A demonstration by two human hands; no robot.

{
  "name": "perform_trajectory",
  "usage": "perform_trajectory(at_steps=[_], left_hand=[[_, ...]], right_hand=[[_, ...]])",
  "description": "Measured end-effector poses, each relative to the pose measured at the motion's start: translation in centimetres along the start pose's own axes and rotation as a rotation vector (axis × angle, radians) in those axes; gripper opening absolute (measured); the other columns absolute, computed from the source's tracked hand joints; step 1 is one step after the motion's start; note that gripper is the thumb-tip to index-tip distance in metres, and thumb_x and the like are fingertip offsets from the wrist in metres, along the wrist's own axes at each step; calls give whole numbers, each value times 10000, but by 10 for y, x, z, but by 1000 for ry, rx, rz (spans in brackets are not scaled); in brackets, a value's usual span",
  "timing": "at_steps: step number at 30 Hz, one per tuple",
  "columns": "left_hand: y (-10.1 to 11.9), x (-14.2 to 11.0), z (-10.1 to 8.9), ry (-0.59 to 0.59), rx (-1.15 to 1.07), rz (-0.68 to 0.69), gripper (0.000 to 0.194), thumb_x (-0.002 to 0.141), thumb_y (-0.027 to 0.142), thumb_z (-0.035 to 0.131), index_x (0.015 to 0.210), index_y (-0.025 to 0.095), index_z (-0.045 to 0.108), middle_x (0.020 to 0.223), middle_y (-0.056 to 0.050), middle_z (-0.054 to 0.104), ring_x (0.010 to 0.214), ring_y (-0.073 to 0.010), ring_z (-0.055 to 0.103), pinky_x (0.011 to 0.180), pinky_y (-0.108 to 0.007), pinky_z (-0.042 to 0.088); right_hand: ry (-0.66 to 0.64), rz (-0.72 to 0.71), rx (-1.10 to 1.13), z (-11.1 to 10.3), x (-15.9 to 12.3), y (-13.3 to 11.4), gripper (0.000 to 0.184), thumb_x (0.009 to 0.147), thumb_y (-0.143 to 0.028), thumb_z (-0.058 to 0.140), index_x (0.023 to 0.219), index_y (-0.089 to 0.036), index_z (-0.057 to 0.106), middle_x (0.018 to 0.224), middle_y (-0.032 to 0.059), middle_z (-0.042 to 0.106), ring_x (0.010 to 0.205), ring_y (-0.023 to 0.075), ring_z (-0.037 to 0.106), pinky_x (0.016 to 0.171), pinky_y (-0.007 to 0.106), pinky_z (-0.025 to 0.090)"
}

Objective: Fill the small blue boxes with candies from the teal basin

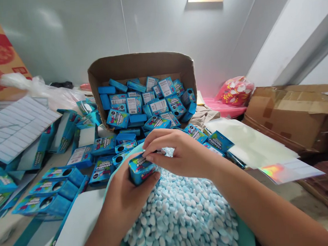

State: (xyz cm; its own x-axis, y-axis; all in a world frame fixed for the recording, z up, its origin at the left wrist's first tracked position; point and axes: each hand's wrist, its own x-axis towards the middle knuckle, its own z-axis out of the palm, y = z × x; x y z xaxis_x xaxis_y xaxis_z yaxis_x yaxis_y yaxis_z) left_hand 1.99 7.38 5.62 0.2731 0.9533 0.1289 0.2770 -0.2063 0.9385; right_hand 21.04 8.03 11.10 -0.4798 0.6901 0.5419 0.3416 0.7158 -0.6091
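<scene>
My left hand (123, 199) is wrapped round a small blue candy box (141, 169), held upright over a teal basin (246, 241) heaped with pale blue and white tablets (184, 215). My right hand (177, 152) hovers over the box top, fingertips pinched together at its opening; what they pinch is too small to name. Behind the hands a tilted cardboard carton (140, 66) spills several matching blue boxes (151, 109) toward the basin.
More blue boxes (53, 185) and larger display packs (66, 131) lie at the left under a white label sheet (15, 126). Clear plastic sheets (249, 139) and a brown carton (289, 114) are at the right. A red bag (234, 90) lies behind.
</scene>
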Motion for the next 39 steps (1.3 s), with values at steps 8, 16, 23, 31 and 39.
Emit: perform_trajectory(at_steps=[8,16,23,31,39], left_hand=[[-4,0,-2,-11,50,30,400,832,444,768,1155,226,682,1036,-34,760,938,-246,716,863,-345,586],[-5,1,-3,1,68,42,415,822,461,778,1159,234,694,1072,-41,763,968,-260,719,861,-342,595],[6,0,-2,-10,40,-6,382,847,481,758,1121,220,713,1090,-63,759,1024,-273,707,969,-393,565],[1,2,1,3,-4,-52,387,813,432,790,1112,202,704,1091,-62,771,1035,-274,721,950,-379,576],[4,0,2,23,-30,-45,424,799,456,803,1110,188,696,1127,-80,768,1073,-277,722,945,-362,591]], right_hand=[[15,99,-129,-11,-3,2,201,897,32,678,881,-153,755,916,0,673,792,123,631,751,248,511],[34,67,-204,-12,-5,1,130,904,-29,736,840,-138,767,897,9,649,757,114,593,704,254,472],[42,124,-40,-15,-4,5,104,908,-64,713,906,-151,772,879,20,687,749,136,628,675,257,500],[78,200,247,-12,-2,21,183,848,-122,736,1023,-168,716,959,24,692,832,159,650,761,283,545],[170,273,281,-3,-2,39,199,986,-214,577,1176,-184,631,880,3,636,789,155,595,720,287,489]])
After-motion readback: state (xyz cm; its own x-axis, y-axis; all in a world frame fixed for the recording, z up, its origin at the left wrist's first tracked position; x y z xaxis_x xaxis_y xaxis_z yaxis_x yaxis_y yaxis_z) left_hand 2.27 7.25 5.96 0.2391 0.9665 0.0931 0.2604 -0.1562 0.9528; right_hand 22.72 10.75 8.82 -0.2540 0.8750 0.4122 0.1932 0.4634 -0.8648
